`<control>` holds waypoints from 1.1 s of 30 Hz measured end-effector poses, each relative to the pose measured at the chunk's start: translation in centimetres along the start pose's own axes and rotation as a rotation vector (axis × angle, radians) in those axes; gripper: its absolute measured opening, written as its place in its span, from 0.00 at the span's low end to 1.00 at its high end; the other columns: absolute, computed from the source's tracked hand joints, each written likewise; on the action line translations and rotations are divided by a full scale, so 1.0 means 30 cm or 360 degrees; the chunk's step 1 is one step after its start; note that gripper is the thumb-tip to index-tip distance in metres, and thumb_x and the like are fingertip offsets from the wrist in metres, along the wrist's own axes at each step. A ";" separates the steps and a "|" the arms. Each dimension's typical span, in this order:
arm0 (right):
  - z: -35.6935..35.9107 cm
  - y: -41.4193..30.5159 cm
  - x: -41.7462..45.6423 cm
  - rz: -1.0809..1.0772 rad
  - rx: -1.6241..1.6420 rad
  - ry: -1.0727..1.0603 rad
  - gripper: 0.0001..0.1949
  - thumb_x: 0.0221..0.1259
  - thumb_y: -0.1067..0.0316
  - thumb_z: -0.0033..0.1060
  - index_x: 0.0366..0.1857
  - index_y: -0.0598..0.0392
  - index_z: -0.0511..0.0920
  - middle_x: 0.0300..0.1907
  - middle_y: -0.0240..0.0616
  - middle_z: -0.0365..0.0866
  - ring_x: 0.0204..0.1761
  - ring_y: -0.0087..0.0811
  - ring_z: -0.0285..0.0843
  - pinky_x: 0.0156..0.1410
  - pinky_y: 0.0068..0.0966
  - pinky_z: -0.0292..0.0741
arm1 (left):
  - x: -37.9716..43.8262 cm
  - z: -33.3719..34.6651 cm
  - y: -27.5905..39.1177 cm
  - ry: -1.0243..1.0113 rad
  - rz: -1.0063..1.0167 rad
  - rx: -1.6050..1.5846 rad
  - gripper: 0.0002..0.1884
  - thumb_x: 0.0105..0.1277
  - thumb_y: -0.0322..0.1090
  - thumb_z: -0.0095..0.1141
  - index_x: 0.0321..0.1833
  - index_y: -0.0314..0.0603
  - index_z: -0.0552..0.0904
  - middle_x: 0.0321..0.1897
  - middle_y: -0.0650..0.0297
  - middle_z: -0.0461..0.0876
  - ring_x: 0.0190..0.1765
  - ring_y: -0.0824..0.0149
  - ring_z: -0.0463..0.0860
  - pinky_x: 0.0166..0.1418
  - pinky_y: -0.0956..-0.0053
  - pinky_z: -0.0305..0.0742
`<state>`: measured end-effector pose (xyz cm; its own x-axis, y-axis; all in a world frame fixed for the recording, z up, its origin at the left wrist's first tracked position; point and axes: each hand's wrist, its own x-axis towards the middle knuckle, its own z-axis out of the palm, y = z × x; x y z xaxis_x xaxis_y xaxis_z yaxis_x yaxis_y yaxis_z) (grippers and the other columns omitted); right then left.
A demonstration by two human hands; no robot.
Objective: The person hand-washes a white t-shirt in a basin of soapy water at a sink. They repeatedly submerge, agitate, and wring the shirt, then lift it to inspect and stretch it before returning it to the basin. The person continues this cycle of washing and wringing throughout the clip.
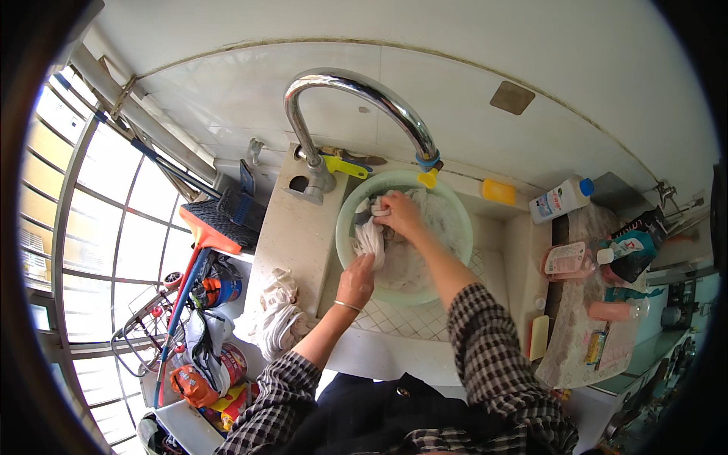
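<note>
A pale green plastic basin (343, 227) of cloudy, sudsy water stands in the laundry sink. My left hand (357, 281) grips the lower end of a wet white cloth (371, 239) at the basin's left side. Higher up, my right hand (401, 213) is closed on the same cloth, near a grey part of it. More pale fabric lies in the water to the right. Above the basin's back rim hangs the chrome faucet (364, 85) with a yellow nozzle (427, 178). On the left ledge rests a twisted heap of white cloth (278, 318).
Behind the basin lie a yellow-green brush handle (347, 166) and a yellow sponge (499, 192). At the right are a white bottle with a blue cap (561, 199), a pink bottle (611, 310) and a soap bar (539, 338). An orange broom (210, 230) leans at the left.
</note>
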<state>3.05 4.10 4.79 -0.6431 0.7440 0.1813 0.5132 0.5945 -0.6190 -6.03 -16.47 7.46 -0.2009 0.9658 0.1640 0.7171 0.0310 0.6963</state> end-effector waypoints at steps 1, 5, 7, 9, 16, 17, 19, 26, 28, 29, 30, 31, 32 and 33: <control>-0.034 0.011 -0.008 0.0009 0.0120 -0.0147 0.21 0.41 0.52 0.78 0.28 0.57 0.76 0.32 0.43 0.78 0.36 0.44 0.76 0.40 0.38 0.71 | -0.040 -0.008 0.003 0.0094 -0.0117 -0.0092 0.17 0.58 0.21 0.51 0.52 0.35 0.76 0.40 0.44 0.81 0.43 0.42 0.80 0.45 0.55 0.76; -0.342 -0.101 -0.174 0.0456 0.0435 -0.0298 0.20 0.51 0.55 0.74 0.22 0.57 0.73 0.22 0.35 0.71 0.26 0.30 0.67 0.33 0.30 0.65 | -0.101 -0.069 -0.013 0.0470 -0.0598 -0.0519 0.17 0.63 0.24 0.53 0.56 0.36 0.74 0.32 0.42 0.81 0.38 0.37 0.81 0.40 0.53 0.75; -0.431 -0.013 -0.319 0.0784 0.0730 -0.0094 0.18 0.55 0.56 0.71 0.21 0.55 0.73 0.21 0.26 0.66 0.24 0.21 0.61 0.31 0.23 0.61 | -0.068 -0.046 -0.055 0.0472 -0.0675 -0.0469 0.21 0.63 0.24 0.53 0.60 0.38 0.71 0.34 0.41 0.81 0.40 0.37 0.81 0.41 0.53 0.75; -0.468 0.060 -0.405 0.0919 0.1004 0.0096 0.15 0.57 0.57 0.70 0.23 0.53 0.74 0.21 0.21 0.65 0.25 0.16 0.58 0.31 0.19 0.59 | 0.010 -0.052 -0.005 0.0493 -0.0477 -0.0242 0.27 0.59 0.25 0.57 0.64 0.42 0.68 0.52 0.40 0.76 0.57 0.39 0.75 0.58 0.52 0.70; -0.570 -0.284 -0.395 0.0700 0.1474 -0.0091 0.10 0.59 0.63 0.67 0.28 0.52 0.74 0.27 0.21 0.67 0.28 0.14 0.59 0.32 0.17 0.58 | 0.205 0.097 0.072 -0.0051 0.0309 -0.0133 0.26 0.53 0.29 0.60 0.59 0.44 0.75 0.69 0.47 0.66 0.74 0.41 0.58 0.76 0.50 0.54; -0.576 -0.308 -0.384 0.0657 0.1607 -0.0084 0.09 0.60 0.64 0.67 0.30 0.52 0.74 0.28 0.21 0.68 0.29 0.14 0.59 0.32 0.17 0.59 | 0.216 0.129 0.046 -0.0081 0.0343 -0.0197 0.25 0.53 0.29 0.60 0.57 0.44 0.76 0.68 0.47 0.67 0.74 0.41 0.58 0.76 0.50 0.54; -0.584 -0.233 -0.400 0.0700 0.1590 0.0077 0.09 0.61 0.65 0.66 0.36 0.53 0.74 0.31 0.23 0.69 0.30 0.15 0.60 0.35 0.18 0.62 | 0.227 0.082 0.034 0.0008 0.0224 -0.0465 0.25 0.51 0.27 0.57 0.56 0.41 0.76 0.58 0.47 0.75 0.66 0.44 0.70 0.71 0.51 0.61; -0.232 0.015 -0.439 0.0229 0.0416 0.0238 0.24 0.57 0.70 0.66 0.58 0.53 0.69 0.53 0.46 0.71 0.47 0.38 0.78 0.50 0.32 0.78 | 0.173 0.095 0.005 -0.0012 0.0173 0.0254 0.30 0.59 0.26 0.49 0.69 0.51 0.69 0.68 0.46 0.66 0.71 0.47 0.64 0.74 0.52 0.56; -0.111 -0.015 -0.482 0.0186 -0.0232 0.0009 0.26 0.56 0.72 0.64 0.60 0.53 0.69 0.58 0.51 0.68 0.51 0.47 0.77 0.51 0.37 0.78 | 0.129 0.153 -0.009 -0.0429 0.0327 0.0865 0.35 0.63 0.33 0.48 0.76 0.54 0.60 0.76 0.46 0.54 0.78 0.48 0.52 0.78 0.51 0.47; -0.074 -0.014 -0.485 0.0156 -0.0561 -0.0104 0.26 0.56 0.72 0.63 0.61 0.53 0.68 0.60 0.54 0.66 0.54 0.51 0.76 0.52 0.40 0.79 | 0.140 0.171 -0.009 -0.0442 0.0326 0.0870 0.35 0.62 0.34 0.49 0.76 0.54 0.59 0.75 0.46 0.54 0.78 0.48 0.53 0.78 0.51 0.46; -0.043 -0.001 -0.480 0.0186 -0.0581 -0.0101 0.25 0.56 0.73 0.61 0.60 0.53 0.69 0.60 0.54 0.66 0.53 0.51 0.76 0.52 0.41 0.78 | 0.134 0.180 -0.006 -0.0463 0.0308 0.0875 0.36 0.62 0.34 0.49 0.76 0.54 0.59 0.75 0.45 0.54 0.78 0.48 0.53 0.78 0.51 0.46; -0.012 0.015 -0.468 0.0216 -0.0600 -0.0097 0.24 0.57 0.74 0.60 0.60 0.54 0.69 0.59 0.54 0.66 0.53 0.52 0.76 0.52 0.41 0.78 | 0.128 0.187 -0.003 -0.0485 0.0290 0.0880 0.37 0.61 0.35 0.50 0.77 0.54 0.58 0.75 0.45 0.55 0.78 0.48 0.54 0.78 0.51 0.46; 0.015 0.029 -0.459 0.0247 -0.0619 -0.0094 0.23 0.57 0.74 0.58 0.59 0.54 0.69 0.59 0.54 0.66 0.52 0.53 0.75 0.52 0.41 0.78 | 0.154 0.193 -0.013 -0.0473 0.0347 0.0999 0.33 0.63 0.37 0.48 0.75 0.52 0.62 0.73 0.42 0.58 0.75 0.48 0.58 0.77 0.50 0.49; 0.034 0.030 -0.459 0.0286 -0.0501 -0.0179 0.21 0.58 0.75 0.56 0.58 0.54 0.69 0.58 0.55 0.66 0.51 0.53 0.76 0.51 0.41 0.78 | 0.160 0.204 -0.015 -0.0573 0.0302 0.1107 0.32 0.63 0.37 0.48 0.74 0.51 0.64 0.72 0.42 0.60 0.74 0.48 0.59 0.76 0.50 0.50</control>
<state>11.80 -5.93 0.97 -0.5764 0.8172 -0.0046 0.7617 0.5352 -0.3652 -3.22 -10.26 3.65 0.1085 0.9907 -0.0819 0.9925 -0.1034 0.0648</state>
